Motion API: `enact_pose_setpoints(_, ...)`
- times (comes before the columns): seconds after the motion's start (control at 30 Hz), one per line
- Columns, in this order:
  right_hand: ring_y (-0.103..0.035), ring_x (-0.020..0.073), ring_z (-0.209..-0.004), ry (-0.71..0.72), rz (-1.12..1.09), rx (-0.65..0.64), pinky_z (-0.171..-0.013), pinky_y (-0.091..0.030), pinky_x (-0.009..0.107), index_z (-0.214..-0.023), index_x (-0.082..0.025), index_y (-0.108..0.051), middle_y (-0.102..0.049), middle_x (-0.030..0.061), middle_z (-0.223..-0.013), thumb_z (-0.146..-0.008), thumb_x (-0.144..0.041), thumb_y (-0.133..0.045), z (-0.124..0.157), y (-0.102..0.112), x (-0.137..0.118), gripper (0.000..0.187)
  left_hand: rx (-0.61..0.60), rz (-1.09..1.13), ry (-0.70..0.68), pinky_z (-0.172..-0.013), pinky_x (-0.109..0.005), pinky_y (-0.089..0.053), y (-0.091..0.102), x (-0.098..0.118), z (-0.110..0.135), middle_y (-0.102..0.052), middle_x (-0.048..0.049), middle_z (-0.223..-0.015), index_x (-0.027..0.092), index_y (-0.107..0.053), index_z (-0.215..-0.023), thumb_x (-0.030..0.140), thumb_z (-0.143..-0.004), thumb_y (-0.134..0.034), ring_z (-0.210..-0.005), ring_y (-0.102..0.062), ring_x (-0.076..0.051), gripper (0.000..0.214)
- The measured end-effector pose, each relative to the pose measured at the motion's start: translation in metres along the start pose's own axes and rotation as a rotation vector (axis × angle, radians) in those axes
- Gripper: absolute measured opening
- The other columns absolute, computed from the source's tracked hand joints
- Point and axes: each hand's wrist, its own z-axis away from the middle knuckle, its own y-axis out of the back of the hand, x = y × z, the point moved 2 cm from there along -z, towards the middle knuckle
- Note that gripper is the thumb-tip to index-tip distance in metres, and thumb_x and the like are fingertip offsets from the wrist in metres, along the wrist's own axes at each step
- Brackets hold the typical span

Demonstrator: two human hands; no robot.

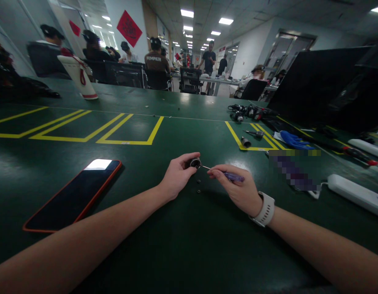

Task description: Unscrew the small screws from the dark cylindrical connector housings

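Note:
Between the fingers and thumb of my left hand (178, 174) is a small dark cylindrical part (195, 163) with a metallic rim, its round end turned toward the right. My right hand (236, 188), with a pale watch strap at the wrist, grips a screwdriver (233, 176) with a translucent purple handle. The thin metal shaft points left, and its tip meets the rim of the cylindrical part; whether it sits inside cannot be made out. Two tiny ring-like pieces, a farther one (199, 181) and a nearer one (198, 191), lie on the green table (189, 245) just below.
A phone (75, 196) with an orange edge lies at left. Two metal parts (245, 142) rest inside yellow tape at right, near black parts (238, 114), a blue glove (294, 140), a red-black screwdriver (358, 155) and a white power strip (357, 196). A cup (80, 77) stands far left. People sit beyond.

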Motion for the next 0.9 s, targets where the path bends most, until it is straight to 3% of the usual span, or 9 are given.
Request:
enact_pose_setpoints(0.23, -0.066, 0.0164, -0.077, 0.006, -0.068, 0.013, -0.071, -0.055, 0.034, -0.091, -0.017, -0.067, -0.070, 0.0060, -0.086, -0.085, -0.026, -0.056, 0.001, 0.000, 0.000, 0.015, -0.005, -0.019, -0.021, -0.101, -0.042, -0.040, 0.001, -0.002, -0.001, -0.064, -0.0082, -0.114, 0.016, -0.063, -0.111, 0.007, -0.069, -0.060, -0.109, -0.058, -0.021, 0.043)
enact_pose_setpoints(0.47, -0.066, 0.0162, -0.075, 0.008, 0.047, -0.016, -0.069, -0.055, 0.032, -0.088, -0.017, -0.068, -0.070, 0.0052, -0.083, -0.085, -0.028, -0.056, 0.002, -0.001, -0.004, 0.016, -0.014, -0.082, -0.068, -0.100, -0.041, -0.041, 0.001, -0.004, -0.001, -0.063, -0.0084, -0.113, 0.016, -0.062, -0.112, 0.006, -0.069, -0.058, -0.109, -0.056, -0.021, 0.045)
enact_pose_setpoints(0.67, -0.066, 0.0155, -0.077, 0.095, 0.155, -0.050, -0.070, -0.053, 0.031, -0.090, -0.020, -0.067, -0.070, 0.0038, -0.085, -0.086, -0.024, -0.054, 0.002, -0.002, -0.008, 0.014, 0.013, -0.147, -0.120, -0.100, -0.041, -0.041, -0.001, 0.003, 0.000, -0.059, -0.0080, -0.117, 0.017, -0.065, -0.105, 0.005, -0.067, -0.058, -0.109, -0.056, -0.021, 0.041)
enact_pose_setpoints(0.9, -0.065, 0.0164, -0.082, 0.220, 0.261, -0.073, -0.075, -0.052, 0.033, -0.095, -0.020, -0.065, -0.070, 0.0053, -0.089, -0.087, -0.021, -0.052, 0.004, -0.005, -0.011, 0.016, 0.028, -0.112, -0.060, -0.099, -0.042, -0.043, -0.001, 0.002, 0.001, -0.063, -0.0087, -0.114, 0.017, -0.063, -0.110, 0.010, -0.070, -0.060, -0.109, -0.057, -0.022, 0.040)
